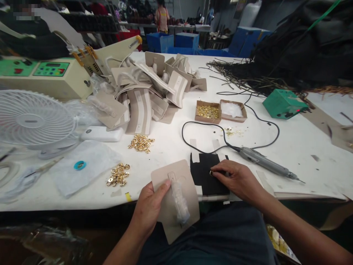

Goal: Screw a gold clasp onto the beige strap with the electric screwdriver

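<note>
My left hand (150, 204) grips a beige panel (190, 187), its thumb beside a strip wrapped in clear plastic. To the right, my right hand (238, 178) pinches a small gold metal piece (211, 172) over a black pad (204, 169) at the table's front edge. Two small piles of gold hardware, one (140, 143) farther back and one (118, 175) nearer, lie left of the panel. A grey electric screwdriver (264, 162) rests right of my right hand, its cable looping behind the pad.
Many beige panels (139, 110) are heaped at the back. Two small cardboard boxes (208, 119) hold gold parts and white pieces. A white fan (30, 119) and a machine (68, 79) stand left, a green box (285, 104) right. A person (162, 18) is in the background.
</note>
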A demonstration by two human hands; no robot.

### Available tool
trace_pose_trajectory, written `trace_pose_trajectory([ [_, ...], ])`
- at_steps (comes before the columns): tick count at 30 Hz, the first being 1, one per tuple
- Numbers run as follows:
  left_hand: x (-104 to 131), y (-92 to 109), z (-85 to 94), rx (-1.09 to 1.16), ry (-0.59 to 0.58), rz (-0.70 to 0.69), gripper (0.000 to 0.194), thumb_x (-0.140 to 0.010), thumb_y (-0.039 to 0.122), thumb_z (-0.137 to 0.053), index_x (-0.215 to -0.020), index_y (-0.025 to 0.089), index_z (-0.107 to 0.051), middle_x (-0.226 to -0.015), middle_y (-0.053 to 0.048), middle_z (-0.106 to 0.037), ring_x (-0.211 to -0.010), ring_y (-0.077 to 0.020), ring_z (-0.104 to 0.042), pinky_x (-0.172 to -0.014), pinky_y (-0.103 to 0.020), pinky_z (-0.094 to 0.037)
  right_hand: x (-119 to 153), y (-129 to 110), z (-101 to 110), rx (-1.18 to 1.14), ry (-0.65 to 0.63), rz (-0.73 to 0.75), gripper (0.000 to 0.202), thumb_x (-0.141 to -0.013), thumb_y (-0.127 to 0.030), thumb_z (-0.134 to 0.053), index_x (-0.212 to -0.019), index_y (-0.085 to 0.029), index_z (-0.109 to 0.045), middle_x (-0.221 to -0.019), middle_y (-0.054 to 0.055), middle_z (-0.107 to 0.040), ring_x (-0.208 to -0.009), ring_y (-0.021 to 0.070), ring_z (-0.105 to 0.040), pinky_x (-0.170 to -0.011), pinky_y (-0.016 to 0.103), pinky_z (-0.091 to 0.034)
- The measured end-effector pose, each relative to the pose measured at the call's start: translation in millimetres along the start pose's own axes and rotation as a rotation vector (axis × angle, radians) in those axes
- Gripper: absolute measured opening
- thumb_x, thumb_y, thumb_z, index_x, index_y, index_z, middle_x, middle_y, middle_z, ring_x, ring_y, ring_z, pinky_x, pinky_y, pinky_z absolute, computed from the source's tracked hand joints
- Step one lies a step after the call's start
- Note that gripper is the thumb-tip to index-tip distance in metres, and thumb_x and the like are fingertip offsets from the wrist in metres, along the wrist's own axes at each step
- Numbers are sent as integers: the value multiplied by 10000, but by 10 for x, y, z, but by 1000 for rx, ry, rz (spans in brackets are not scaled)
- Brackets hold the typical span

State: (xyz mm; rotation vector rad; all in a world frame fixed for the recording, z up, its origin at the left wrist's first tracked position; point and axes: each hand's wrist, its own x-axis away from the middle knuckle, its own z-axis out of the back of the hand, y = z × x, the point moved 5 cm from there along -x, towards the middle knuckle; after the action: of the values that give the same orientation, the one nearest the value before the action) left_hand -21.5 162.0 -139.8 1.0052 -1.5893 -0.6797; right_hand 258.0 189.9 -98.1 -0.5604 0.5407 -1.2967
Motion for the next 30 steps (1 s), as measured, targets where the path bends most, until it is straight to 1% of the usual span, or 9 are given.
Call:
trace_pose_trajectory([
  [3, 1, -14, 3, -3, -6, 8, 462, -847, 461, -800, -1190, 153, -766, -1052, -120, -826, -880, -284, -777, -787, -336, -599, -32, 12, 30, -27, 24, -18, 129, -929, -274, -646, -961, -266, -770, -965, 28, -787, -901, 208, -731, -835, 337, -558],
  [7, -3, -15, 0, 4, -7, 12, 472, -848, 456, -801, -1213, 159, -761, -1065, -117, -825, -890, -286, -777, -792, -338, -601, -64, 26, 62, -30, 50, -44, 127, -916, -316, -650, -919, -247, -757, -936, 45, -783, -858, 215, -724, -776, 330, -560],
  [12, 2, 5, -5, -1, 17, 7, 473, -822, 457, -820, -1185, 157, -775, -1054, -118, -828, -896, -300, -781, -814, -350, -602, -102, 47, 76, 12, 58, -127, 157, -882, -386, -690, -842, -254, -765, -804, 29, -770, -683, 198, -682, -643, 310, -531],
  [16, 13, 9, -18, 1, 20, -1, 495, -796, 467, -837, -1174, 151, -781, -1043, -122, -830, -890, -310, -781, -803, -357, -606, -133, 33, 73, -34, 70, -193, 214, -869, -437, -702, -778, -248, -744, -708, 8, -740, -584, 175, -629, -547, 288, -473],
  [18, 10, 3, -19, 1, 25, -5, 502, -797, 467, -838, -1179, 146, -778, -1043, -125, -829, -884, -306, -780, -792, -350, -605, -149, 19, 41, -32, 79, -192, 219, -872, -439, -699, -772, -248, -733, -712, 7, -737, -607, 181, -642, -561, 293, -473],
  [20, 1, -7, -17, -7, 24, -9, 494, -814, 461, -826, -1188, 142, -772, -1045, -124, -828, -882, -299, -779, -783, -341, -602, -152, 9, -3, -1, 95, -158, 180, -882, -406, -692, -799, -251, -732, -748, 8, -745, -662, 193, -672, -622, 310, -499],
  [22, -7, -18, -15, -13, 11, -16, 479, -839, 457, -805, -1199, 144, -765, -1049, -119, -827, -889, -293, -777, -785, -336, -599, -131, -1, -41, 31, 112, -87, 121, -904, -347, -672, -870, -258, -746, -837, 13, -767, -758, 205, -708, -711, 327, -527],
  [25, -10, -35, -5, -17, -3, -21, 462, -857, 454, -791, -1204, 151, -762, -1060, -114, -826, -906, -292, -774, -800, -336, -597, -72, -3, -67, 106, 113, 19, 131, -945, -295, -641, -973, -271, -767, -973, 19, -784, -881, 209, -729, -805, 334, -539],
  [30, -3, -37, 6, -5, 2, -17, 477, -831, 468, -809, -1190, 156, -772, -1062, -117, -827, -895, -303, -777, -807, -354, -600, -42, 0, -53, 288, 35, 53, 146, -977, -340, -641, -992, -276, -772, -1007, 24, -788, -902, 223, -734, -787, 344, -523],
])
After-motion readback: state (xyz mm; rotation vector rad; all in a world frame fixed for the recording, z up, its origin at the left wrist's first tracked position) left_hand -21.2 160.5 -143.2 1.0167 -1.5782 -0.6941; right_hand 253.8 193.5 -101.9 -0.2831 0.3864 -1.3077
